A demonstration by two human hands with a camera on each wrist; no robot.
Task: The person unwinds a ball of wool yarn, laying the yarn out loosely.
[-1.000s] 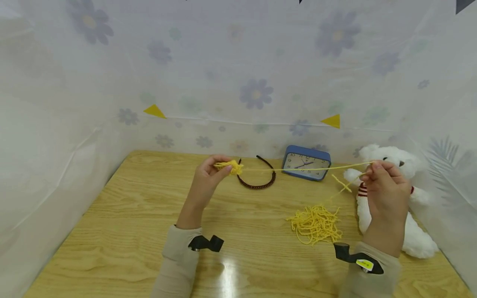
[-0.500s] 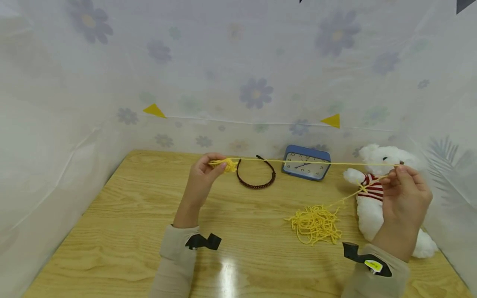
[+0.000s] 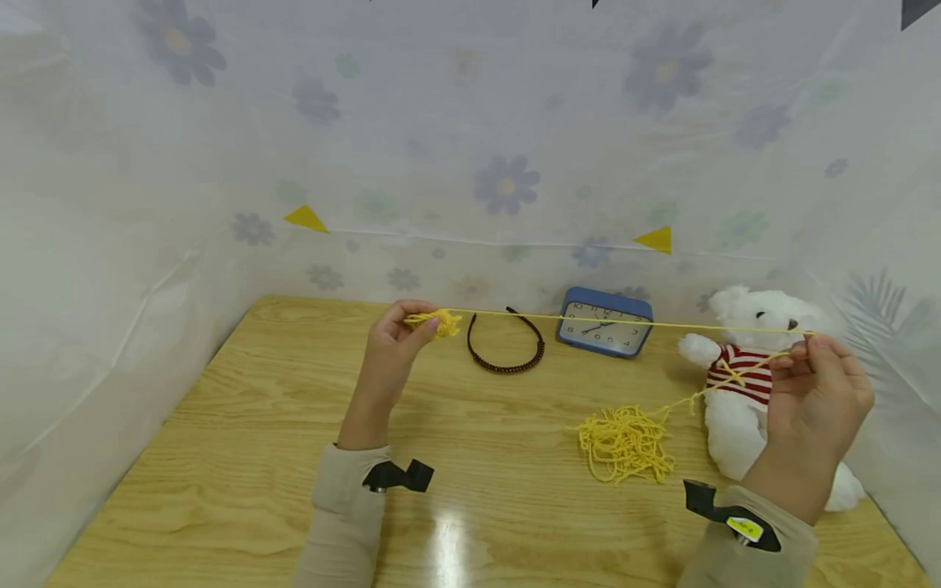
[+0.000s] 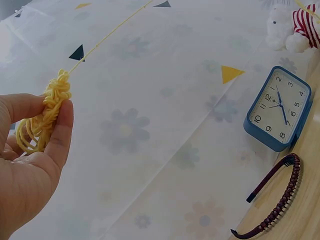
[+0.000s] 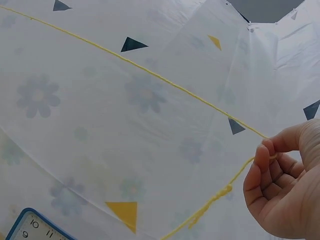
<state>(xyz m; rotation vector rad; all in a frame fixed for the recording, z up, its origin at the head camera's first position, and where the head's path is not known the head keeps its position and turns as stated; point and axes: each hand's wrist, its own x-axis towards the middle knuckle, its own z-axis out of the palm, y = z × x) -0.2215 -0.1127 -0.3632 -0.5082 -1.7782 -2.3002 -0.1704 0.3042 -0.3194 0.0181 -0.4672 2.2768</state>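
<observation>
My left hand (image 3: 385, 347) pinches a small looped bundle of yellow yarn (image 4: 54, 102) between thumb and fingers, above the table. From that bundle a single yarn strand (image 3: 544, 316) runs taut to the right. At its other end my right hand (image 3: 819, 400) pinches the strand between thumb and forefinger, in front of the white plush toy (image 3: 738, 441). Below the right fingers the yarn hangs on, with a small knot (image 5: 225, 190) in it. It slopes down to a loose, tangled yarn pile (image 3: 625, 445) lying on the table.
A blue alarm clock (image 3: 604, 322) stands at the back of the wooden table (image 3: 243, 457). Left of it lies a dark beaded headband (image 3: 507, 369). The plush toy wears a red-striped shirt. Flower-patterned white sheeting (image 3: 412, 122) encloses the back and sides.
My right hand has moved right, drawing the strand out longer and raising the knotted yarn. The left hand has shifted slightly left with the bundle. Part of the pile's left edge has pulled in.
</observation>
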